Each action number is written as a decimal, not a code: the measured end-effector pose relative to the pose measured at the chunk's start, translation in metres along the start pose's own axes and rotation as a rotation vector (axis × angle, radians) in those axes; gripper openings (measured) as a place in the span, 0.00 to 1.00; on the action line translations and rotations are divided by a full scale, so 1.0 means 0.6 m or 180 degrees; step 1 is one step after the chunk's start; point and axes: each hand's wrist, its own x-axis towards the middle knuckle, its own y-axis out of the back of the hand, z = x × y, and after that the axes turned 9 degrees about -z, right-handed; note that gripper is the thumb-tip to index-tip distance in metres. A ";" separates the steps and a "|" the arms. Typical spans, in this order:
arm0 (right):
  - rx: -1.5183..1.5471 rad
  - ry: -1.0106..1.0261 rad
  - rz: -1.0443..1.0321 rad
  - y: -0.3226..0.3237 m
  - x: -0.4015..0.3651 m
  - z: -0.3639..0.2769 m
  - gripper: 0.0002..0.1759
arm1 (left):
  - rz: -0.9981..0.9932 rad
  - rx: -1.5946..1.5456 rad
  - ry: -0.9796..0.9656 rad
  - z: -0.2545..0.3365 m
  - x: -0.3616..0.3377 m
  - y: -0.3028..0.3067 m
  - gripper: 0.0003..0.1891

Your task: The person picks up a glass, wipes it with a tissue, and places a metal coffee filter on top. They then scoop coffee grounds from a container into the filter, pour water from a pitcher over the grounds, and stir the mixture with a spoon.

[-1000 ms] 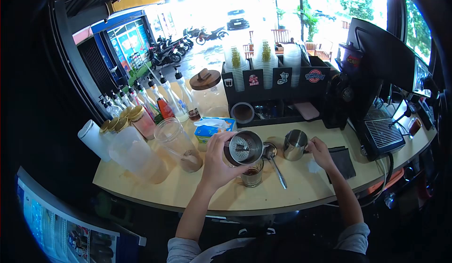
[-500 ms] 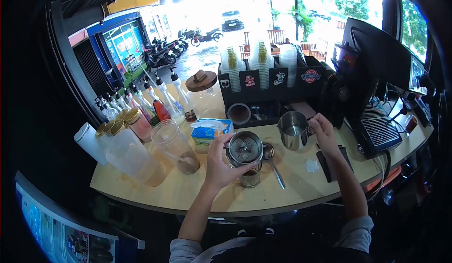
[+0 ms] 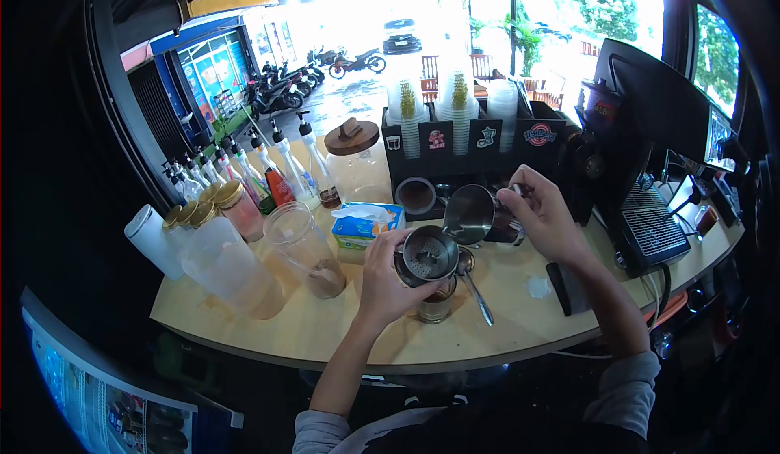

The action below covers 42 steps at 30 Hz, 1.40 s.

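My left hand (image 3: 383, 279) is closed around a metal drip coffee filter (image 3: 429, 252), whose perforated plate shows inside. Directly below it, partly covered, a glass (image 3: 435, 308) stands on the counter. My right hand (image 3: 546, 218) grips the handle of a steel milk pitcher (image 3: 470, 210). The pitcher is tilted left, its spout right at the filter's rim. To the right of the glass lies a metal spoon (image 3: 479, 298).
A tissue box (image 3: 356, 233) and a clear jar with brown powder (image 3: 296, 239) stand left of the filter. Behind are pump bottles (image 3: 284, 157) and a black cup rack (image 3: 455, 166). An espresso machine (image 3: 650, 222) occupies the right end of the wooden counter (image 3: 382, 336).
My right hand has brought the pitcher left and up to the filter and tipped it from upright. My left hand stays on the filter, which is shifted slightly right in view.
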 end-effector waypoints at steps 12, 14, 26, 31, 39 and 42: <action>-0.0257 -0.0108 -0.0233 -0.021 0.022 -0.046 0.15 | -0.0055 -0.0002 -0.0015 0.002 -0.003 0.004 0.39; -0.0379 -0.0123 -0.0274 -0.022 0.023 -0.055 0.15 | -0.0045 -0.0027 -0.0036 0.001 -0.003 0.003 0.39; -0.0909 -0.0037 -0.0289 -0.024 0.026 -0.076 0.16 | -0.0026 0.0036 -0.0107 0.003 -0.006 0.002 0.39; -0.0948 -0.0031 -0.0235 -0.021 0.027 -0.075 0.15 | -0.0046 0.0092 -0.0124 0.006 -0.007 0.004 0.39; -0.0898 -0.0054 -0.0148 -0.015 0.020 -0.080 0.15 | -0.0093 -0.0021 -0.0005 0.003 -0.008 0.001 0.39; -0.0406 -0.0225 -0.0101 -0.013 0.017 -0.078 0.15 | -0.0051 0.0109 -0.0047 0.002 -0.006 0.002 0.38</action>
